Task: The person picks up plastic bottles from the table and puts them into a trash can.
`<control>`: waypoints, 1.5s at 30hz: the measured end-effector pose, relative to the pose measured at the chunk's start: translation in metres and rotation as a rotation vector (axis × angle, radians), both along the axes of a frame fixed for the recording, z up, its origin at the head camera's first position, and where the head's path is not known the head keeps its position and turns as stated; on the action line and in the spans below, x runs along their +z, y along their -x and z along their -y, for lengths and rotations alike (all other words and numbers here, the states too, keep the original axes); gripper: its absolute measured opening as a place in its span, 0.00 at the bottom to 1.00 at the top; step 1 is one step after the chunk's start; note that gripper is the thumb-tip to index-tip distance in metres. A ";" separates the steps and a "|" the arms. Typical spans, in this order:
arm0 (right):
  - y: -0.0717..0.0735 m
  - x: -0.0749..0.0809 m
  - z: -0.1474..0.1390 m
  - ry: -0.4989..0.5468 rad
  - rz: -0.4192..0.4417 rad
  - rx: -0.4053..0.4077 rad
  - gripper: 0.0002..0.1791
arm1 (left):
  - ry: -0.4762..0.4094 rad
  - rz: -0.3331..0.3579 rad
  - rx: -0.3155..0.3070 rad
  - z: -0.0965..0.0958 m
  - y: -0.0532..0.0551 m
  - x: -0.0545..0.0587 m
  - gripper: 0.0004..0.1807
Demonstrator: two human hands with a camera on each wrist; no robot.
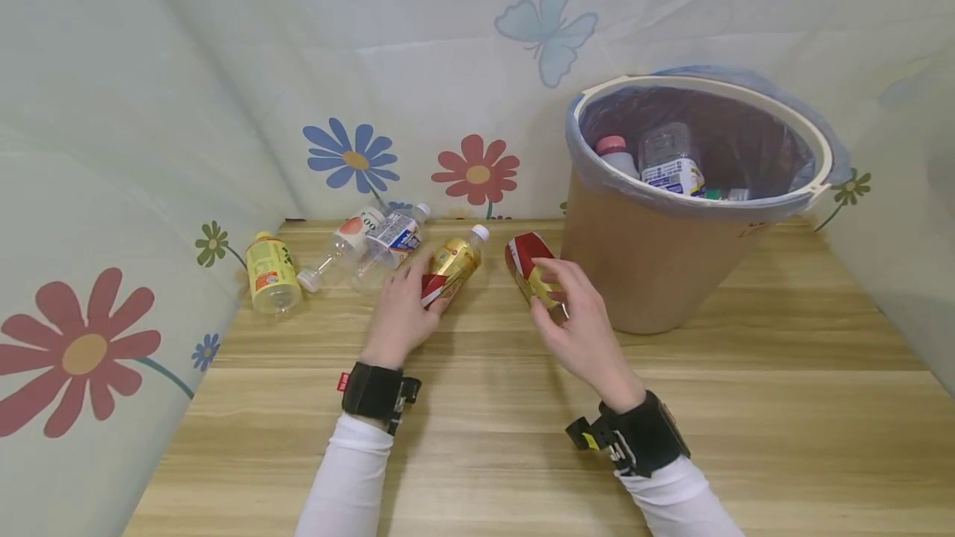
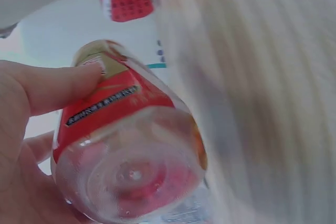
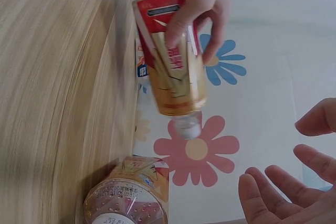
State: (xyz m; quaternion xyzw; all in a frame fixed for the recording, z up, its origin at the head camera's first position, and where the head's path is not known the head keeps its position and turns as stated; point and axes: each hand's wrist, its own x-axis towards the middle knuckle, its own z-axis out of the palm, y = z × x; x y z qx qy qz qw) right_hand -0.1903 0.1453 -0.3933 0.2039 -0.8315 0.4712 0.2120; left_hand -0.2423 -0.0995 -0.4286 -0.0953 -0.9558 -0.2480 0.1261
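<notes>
Two forearms in white sleeves (image 1: 346,471), with black wristbands (image 1: 373,392), reach over a wood-grain desk (image 1: 485,437). The left grip (image 1: 403,309) is curled around a red-and-gold bottle (image 1: 457,262), its white cap pointing away and to the right. The right grip (image 1: 582,326) is loosely spread and holds nothing, just beside a second red-and-gold bottle (image 1: 528,251) lying on the desk; the right wrist view shows a gap between them. Farther left are two clear bottles (image 1: 388,239), side by side, and a yellow-labelled bottle (image 1: 272,272). At right stands a brown bin (image 1: 634,263), bagged, with bottles inside. Behind hangs a pale flowered backdrop (image 1: 418,65).
</notes>
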 end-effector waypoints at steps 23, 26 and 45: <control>-0.021 0.039 0.001 0.197 0.103 0.092 0.28 | -0.670 0.045 -0.440 -0.064 -0.048 0.067 0.40; -0.016 0.031 -0.003 0.202 0.087 0.112 0.29 | -0.645 0.061 -0.452 -0.070 -0.052 0.067 0.40; -0.018 0.035 -0.004 0.169 0.093 0.068 0.28 | -0.502 0.048 -0.503 -0.083 -0.042 0.032 0.42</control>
